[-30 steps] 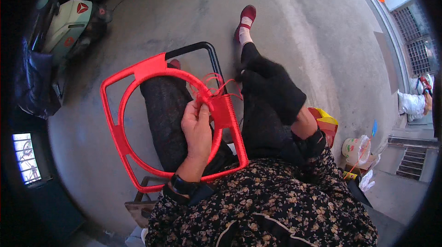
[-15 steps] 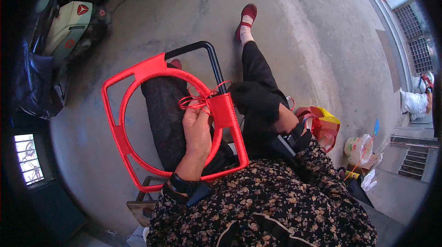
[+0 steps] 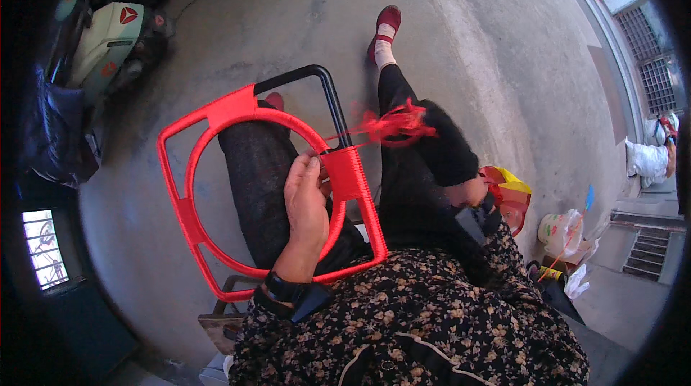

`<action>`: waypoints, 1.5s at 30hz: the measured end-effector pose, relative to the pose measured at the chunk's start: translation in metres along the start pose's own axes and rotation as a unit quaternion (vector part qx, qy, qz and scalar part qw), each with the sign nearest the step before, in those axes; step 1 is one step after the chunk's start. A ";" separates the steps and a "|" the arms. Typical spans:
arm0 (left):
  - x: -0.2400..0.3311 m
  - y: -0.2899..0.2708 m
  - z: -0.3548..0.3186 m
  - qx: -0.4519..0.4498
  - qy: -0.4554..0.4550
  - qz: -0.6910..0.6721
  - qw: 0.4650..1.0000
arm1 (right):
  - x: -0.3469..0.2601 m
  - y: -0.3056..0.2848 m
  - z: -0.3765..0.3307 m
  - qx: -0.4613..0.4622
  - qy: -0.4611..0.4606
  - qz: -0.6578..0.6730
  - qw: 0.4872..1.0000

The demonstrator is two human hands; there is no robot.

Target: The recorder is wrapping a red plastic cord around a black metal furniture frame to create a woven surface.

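Note:
A square frame with an inner ring [image 3: 191,192] rests across my lap, mostly wound in red cord. Its far right corner is a bare black tube [image 3: 332,94]. My bare left hand [image 3: 308,202] pinches the frame where ring and side meet, beside a tightly wrapped red band [image 3: 345,174]. My right hand [image 3: 448,143], in a black glove, is out to the right of the frame. It grips a loose bundle of red cord [image 3: 402,125], blurred by motion. Strands run from the bundle to the black tube just above the band. The right fingertips are partly hidden by the cord.
My legs stretch ahead over the concrete floor [image 3: 288,19]. A scooter [image 3: 108,44] stands at the far left. On the right are a red and yellow bag [image 3: 511,195], a white bucket [image 3: 558,231] and a white sack [image 3: 648,159].
My right hand has moved right, away from the frame, carrying the cord bundle from beside my left hand. The strands now stretch out to the right. My left hand and the frame have barely moved.

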State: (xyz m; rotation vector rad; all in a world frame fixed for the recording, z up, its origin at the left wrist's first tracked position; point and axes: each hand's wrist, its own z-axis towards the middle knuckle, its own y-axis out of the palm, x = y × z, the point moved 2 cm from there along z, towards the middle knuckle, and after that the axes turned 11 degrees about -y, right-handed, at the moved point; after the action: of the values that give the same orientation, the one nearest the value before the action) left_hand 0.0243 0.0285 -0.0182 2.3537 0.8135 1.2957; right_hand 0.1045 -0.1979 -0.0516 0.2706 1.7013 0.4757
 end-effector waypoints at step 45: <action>-0.004 -0.002 0.001 0.001 0.037 0.053 0.998 | -0.018 0.055 -0.022 0.028 0.058 0.072 0.995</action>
State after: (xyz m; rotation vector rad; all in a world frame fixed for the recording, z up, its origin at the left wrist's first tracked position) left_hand 0.0226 0.0275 -0.0230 2.3919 0.7209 1.4327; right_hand 0.0815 -0.1606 -0.0079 0.4146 1.8183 0.5597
